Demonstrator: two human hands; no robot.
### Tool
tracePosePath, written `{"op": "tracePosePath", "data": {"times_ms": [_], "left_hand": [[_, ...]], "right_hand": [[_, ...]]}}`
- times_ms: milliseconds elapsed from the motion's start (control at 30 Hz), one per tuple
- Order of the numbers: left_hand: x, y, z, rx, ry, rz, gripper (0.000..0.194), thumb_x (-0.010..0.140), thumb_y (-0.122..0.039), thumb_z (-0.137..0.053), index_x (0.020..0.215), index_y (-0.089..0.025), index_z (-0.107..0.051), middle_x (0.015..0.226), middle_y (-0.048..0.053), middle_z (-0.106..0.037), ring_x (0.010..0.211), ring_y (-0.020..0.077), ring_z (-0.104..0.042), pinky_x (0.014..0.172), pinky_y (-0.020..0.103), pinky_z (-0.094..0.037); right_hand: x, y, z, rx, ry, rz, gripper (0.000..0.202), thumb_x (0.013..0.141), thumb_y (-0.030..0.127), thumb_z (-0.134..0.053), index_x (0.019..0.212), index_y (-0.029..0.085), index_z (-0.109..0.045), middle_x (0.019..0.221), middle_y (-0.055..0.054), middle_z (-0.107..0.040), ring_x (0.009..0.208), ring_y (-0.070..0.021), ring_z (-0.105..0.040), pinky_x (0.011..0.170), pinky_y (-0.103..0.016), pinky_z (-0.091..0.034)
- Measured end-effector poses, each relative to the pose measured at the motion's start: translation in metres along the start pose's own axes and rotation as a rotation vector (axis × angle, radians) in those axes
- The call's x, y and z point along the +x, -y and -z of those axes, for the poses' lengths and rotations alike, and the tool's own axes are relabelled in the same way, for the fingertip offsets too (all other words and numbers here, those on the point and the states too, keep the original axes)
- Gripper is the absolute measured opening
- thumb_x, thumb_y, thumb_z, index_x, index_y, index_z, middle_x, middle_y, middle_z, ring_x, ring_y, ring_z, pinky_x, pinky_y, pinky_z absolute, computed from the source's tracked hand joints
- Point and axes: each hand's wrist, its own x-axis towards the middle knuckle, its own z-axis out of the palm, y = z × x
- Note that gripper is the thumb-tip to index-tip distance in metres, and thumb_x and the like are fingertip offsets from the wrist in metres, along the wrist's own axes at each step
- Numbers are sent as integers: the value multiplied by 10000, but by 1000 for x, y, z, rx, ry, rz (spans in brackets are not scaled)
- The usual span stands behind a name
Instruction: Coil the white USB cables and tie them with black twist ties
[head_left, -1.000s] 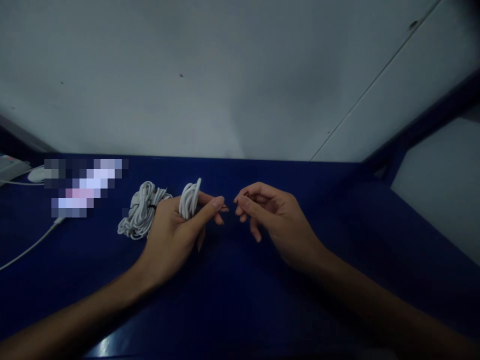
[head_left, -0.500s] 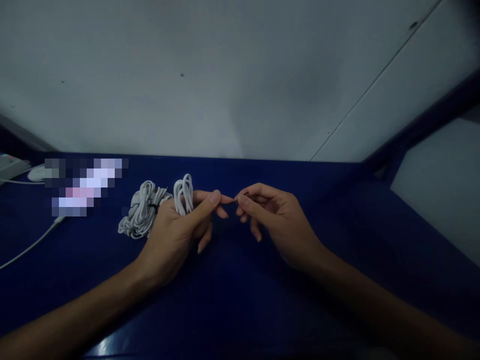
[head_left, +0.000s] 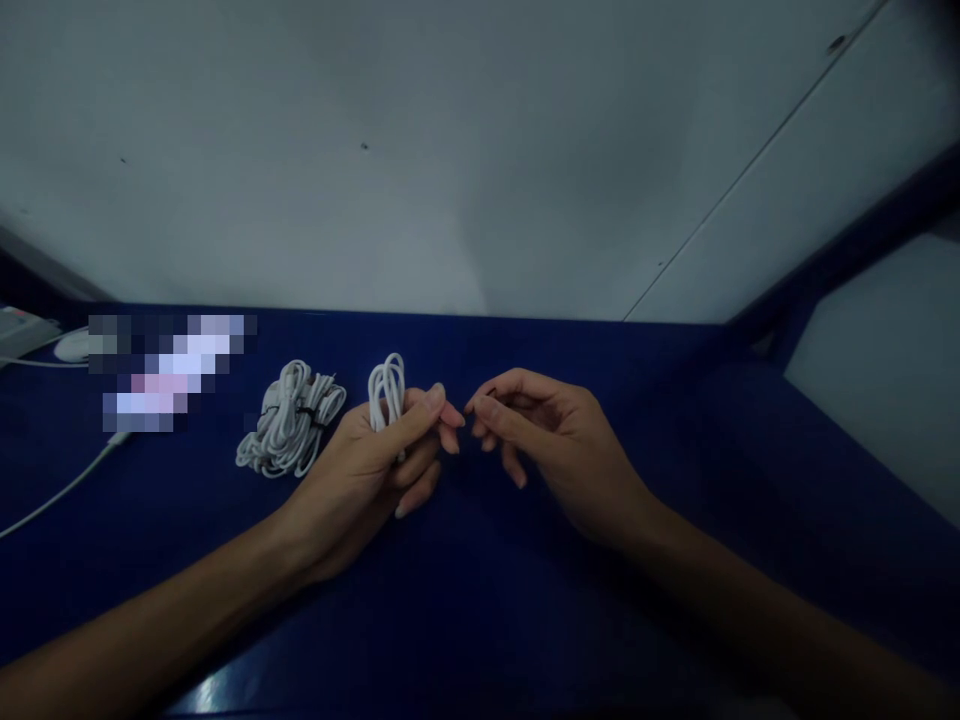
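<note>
My left hand [head_left: 382,450] is closed around a small coil of white cable [head_left: 387,395], whose loops stand up between thumb and fingers. Facing it a short gap away, my right hand [head_left: 536,425] pinches a thin dark tie [head_left: 470,406] between thumb and forefinger; most of the tie is hidden by the fingertips. Just left of my left hand lies a heap of bundled white cables [head_left: 281,425], with a dark tie visible around part of it. My left wrist partly overlaps the heap's edge.
The blue tabletop [head_left: 480,600] ends at a pale upright panel [head_left: 420,180]. At the left, a blurred-out bright object [head_left: 180,370] has a white cord [head_left: 67,495] running from it. A pale block [head_left: 26,335] sits at the far left edge, and a blue frame bar rises at the right.
My left hand has moved slightly right with the cable coil, and its fingertips have parted from the dark tie. My right hand stays almost in place, still pinching the tie.
</note>
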Motion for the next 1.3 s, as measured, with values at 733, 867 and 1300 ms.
{"op": "tracePosePath", "data": {"times_ms": [733, 867, 1300], "left_hand": [[0, -1, -3, -96, -47, 14, 218, 1041, -331, -719, 916, -162, -774, 789, -10, -607, 435, 16, -271, 387, 121, -394], [0, 0, -3, -99, -47, 21, 221, 1041, -341, -722, 917, -165, -772, 785, -12, -610, 434, 16, -276, 388, 122, -397], [1, 5, 1, -33, -59, 2, 220, 1026, -394, -743, 963, -190, -796, 625, -53, -484, 431, 48, -314, 381, 128, -401]], "right_hand": [[3, -3, 5, -175, -76, 111, 187, 1017, 403, -760, 993, 222, -796, 838, -27, -721, 648, -129, -622, 465, -209, -485], [3, -3, 5, -183, -80, 119, 192, 1009, 409, -766, 981, 222, -796, 824, -25, -713, 637, -130, -615, 459, -216, -472], [3, -1, 4, -126, -33, 100, 215, 1056, 399, -704, 992, 209, -781, 840, -17, -724, 628, -111, -611, 460, -192, -495]]}}
